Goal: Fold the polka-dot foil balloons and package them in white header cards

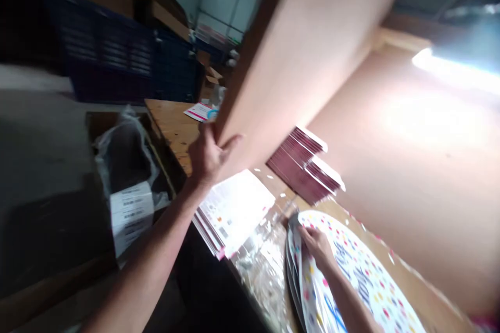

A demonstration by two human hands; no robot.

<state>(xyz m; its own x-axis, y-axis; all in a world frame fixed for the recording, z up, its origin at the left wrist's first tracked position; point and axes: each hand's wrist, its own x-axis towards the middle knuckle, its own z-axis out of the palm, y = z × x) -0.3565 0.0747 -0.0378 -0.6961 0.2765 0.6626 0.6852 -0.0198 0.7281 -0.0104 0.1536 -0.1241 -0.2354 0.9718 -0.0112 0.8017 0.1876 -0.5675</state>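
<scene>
My left hand is closed on the lower left edge of a large brown cardboard piece. Its thumb lies on the face and the other fingers go behind the edge. The cardboard stands tilted, reaching past the top of the view. At lower right, my right hand grips the near edge of a big round white sheet with coloured dots and dark lettering. More rounded layers show beneath that edge. Between my hands lies a stack of white printed sheets, beside crumpled clear plastic.
Dark red stacked cards lie near a tall brown cardboard surface on the right. On the left, an open box with a plastic liner carries a label strip. Blue crates stand behind the wooden table.
</scene>
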